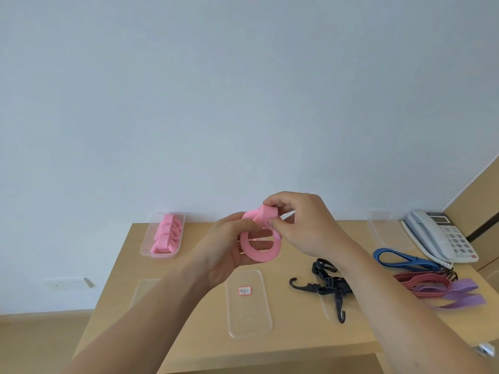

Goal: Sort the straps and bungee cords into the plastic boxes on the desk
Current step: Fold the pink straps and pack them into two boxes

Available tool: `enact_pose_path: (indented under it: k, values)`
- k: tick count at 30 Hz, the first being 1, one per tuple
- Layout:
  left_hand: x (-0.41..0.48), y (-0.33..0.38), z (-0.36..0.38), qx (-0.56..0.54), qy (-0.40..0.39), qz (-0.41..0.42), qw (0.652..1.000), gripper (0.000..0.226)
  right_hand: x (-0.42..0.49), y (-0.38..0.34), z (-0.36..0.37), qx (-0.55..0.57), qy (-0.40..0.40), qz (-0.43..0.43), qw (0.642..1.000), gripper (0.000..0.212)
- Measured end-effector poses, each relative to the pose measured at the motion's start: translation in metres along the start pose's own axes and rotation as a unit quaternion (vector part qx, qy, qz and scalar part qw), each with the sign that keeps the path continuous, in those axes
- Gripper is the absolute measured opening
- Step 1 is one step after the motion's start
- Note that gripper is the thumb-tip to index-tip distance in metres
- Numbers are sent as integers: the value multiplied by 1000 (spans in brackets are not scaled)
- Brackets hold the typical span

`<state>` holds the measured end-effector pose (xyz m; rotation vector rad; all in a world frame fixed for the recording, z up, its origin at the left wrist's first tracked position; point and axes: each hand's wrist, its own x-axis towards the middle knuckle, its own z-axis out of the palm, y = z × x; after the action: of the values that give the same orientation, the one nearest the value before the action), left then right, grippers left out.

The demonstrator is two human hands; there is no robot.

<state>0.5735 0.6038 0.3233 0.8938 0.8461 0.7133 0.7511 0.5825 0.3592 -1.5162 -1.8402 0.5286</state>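
Both hands hold a coiled pink strap (259,252) above the middle of the desk. My left hand (226,247) grips the coil from the left. My right hand (302,222) pinches the strap's loose end at the top of the coil. At the back left, a clear plastic box (145,249) holds several pink straps (167,236). A black strap with hooks (328,286) lies right of centre. Blue (399,259), red (421,283) and purple (459,292) bungee cords lie in a pile at the right.
A clear lid with a small label (248,303) lies near the desk's front edge. Another clear lid (143,290) lies at the left, partly under my arm. An empty clear box (383,228) and a white telephone (442,236) stand at the back right.
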Motion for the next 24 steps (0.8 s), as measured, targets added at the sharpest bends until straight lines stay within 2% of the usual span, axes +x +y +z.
enact_pose_path:
  k: [7, 14, 18, 20, 24]
  values:
    - [-9, -1, -24, -98, -40, -15, 994, 37, -2, -9, 41, -54, 29, -62, 996, 29]
    - [-16, -2, -59, -120, -50, -20, 991, 28, -7, -7, 89, -125, 114, -164, 972, 36]
    - [-15, -8, -80, -104, -35, -30, 993, 28, -11, -4, 112, -114, 131, -180, 968, 23]
    - [-13, -11, -89, -92, -34, -39, 994, 27, -14, -2, 121, -107, 118, -171, 972, 14]
    - [-3, -19, -105, -83, -32, -56, 994, 38, -19, 5, 132, -100, 84, -159, 979, 6]
